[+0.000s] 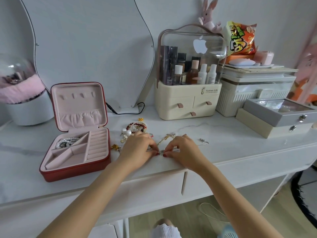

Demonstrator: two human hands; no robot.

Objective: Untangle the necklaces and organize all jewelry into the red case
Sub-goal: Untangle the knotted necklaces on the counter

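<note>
Small round silver pendant (160,152) on tangled thin chains (166,138) is pinched between fingertips of left hand (139,147) and right hand (182,148), near front edge of white marble-look table (223,134). Pile of bead bracelets and pearls (135,128) is seen behind left hand. Open red square jewelry case with pink lining (77,140) is placed left, pearl piece (66,142) inside back compartment.

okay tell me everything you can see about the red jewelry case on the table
The red jewelry case sits open on the white table, left of both hands, neither touching it. Its shell looks like red leather; the lining is pale pink and soft. The lid stands upright, with four small hook tabs above a gathered pocket. The base holds angled dividers and a column of ring rolls along its right side. Only the back-left compartment is filled, with a pearl piece.
</note>
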